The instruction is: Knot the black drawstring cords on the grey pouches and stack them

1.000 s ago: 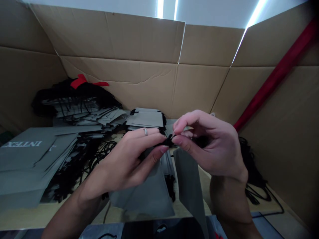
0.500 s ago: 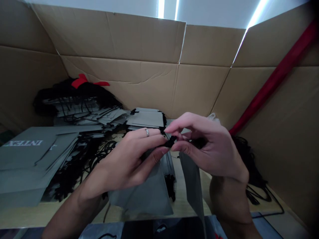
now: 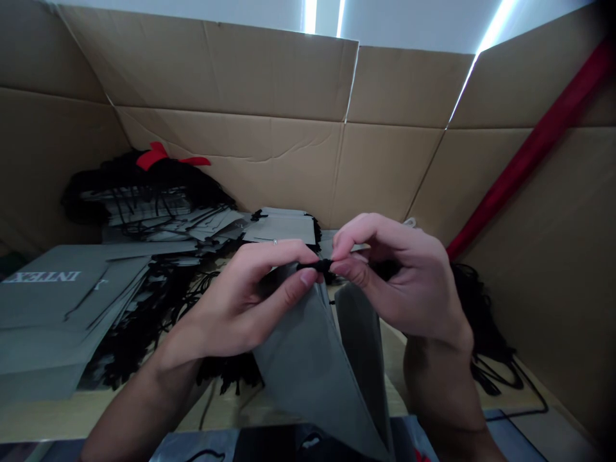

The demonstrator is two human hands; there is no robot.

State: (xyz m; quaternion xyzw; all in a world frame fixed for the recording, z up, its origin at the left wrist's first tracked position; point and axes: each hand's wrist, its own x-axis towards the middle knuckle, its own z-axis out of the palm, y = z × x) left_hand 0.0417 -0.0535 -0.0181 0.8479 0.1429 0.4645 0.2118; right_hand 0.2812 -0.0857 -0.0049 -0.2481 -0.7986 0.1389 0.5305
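The left hand (image 3: 238, 313) pinches a black cord (image 3: 323, 265) between thumb and forefinger, its grip closed; the right hand (image 3: 409, 279) nips the cord just beside it, grip also closed. A grey sheet (image 3: 312, 359) slants below, above the table (image 3: 48, 417).

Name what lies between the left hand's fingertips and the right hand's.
In the head view, a short stretch of black cord spans that gap, with the left hand and right hand pinching it.

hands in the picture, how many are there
2. The left hand pinches the left part of a black cord near the middle of the view; the right hand is at the cord's right end. No other hand shows.
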